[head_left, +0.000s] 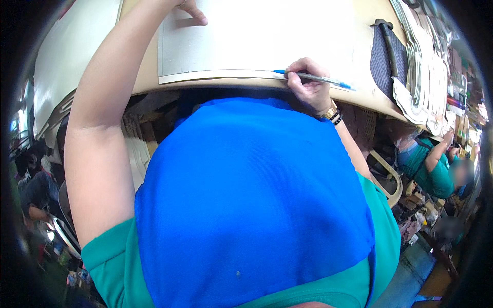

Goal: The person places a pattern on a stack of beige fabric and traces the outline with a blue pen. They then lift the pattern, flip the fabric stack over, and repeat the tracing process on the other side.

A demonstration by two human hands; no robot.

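Slim grey pen with blue ends (322, 79) sits pinched in your right hand (311, 88), at the near edge of the flat white sheet (246, 41); any print on its barrel is too small to read. Beyond your grip and leftward, your left hand (192, 9) extends a finger over that sheet; being cut off, its hold can't be told. Right of your grip, a black hammer (391, 51) lies on dark patterned material (379, 64), beside stacked pale flat pieces (417, 77).
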